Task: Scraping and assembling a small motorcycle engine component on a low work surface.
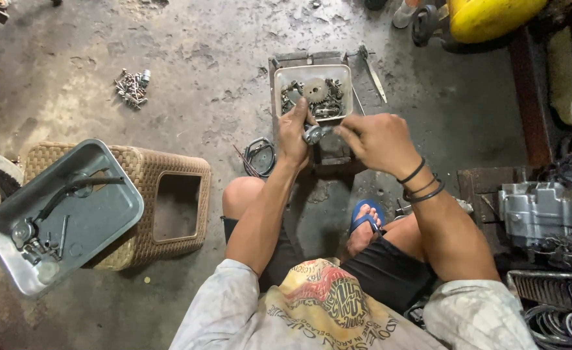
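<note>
My left hand point(294, 133) and my right hand point(373, 139) meet in front of me over the concrete floor. Both grip a small grey metal part point(314, 133) between their fingertips. Just beyond the hands stands a white plastic tub point(279, 91) holding a gear and several small metal parts. The tub rests on a dark metal block point(328, 152). My right wrist wears black bands.
A metal tray point(98, 214) with a lever and small parts lies on a toppled wicker stool point(169, 168) at left. Loose bolts point(132, 87) lie on the floor. An engine case point(545, 210) sits at right, a yellow tank point(493, 16) behind it. A black ring point(260, 154) lies near my knee.
</note>
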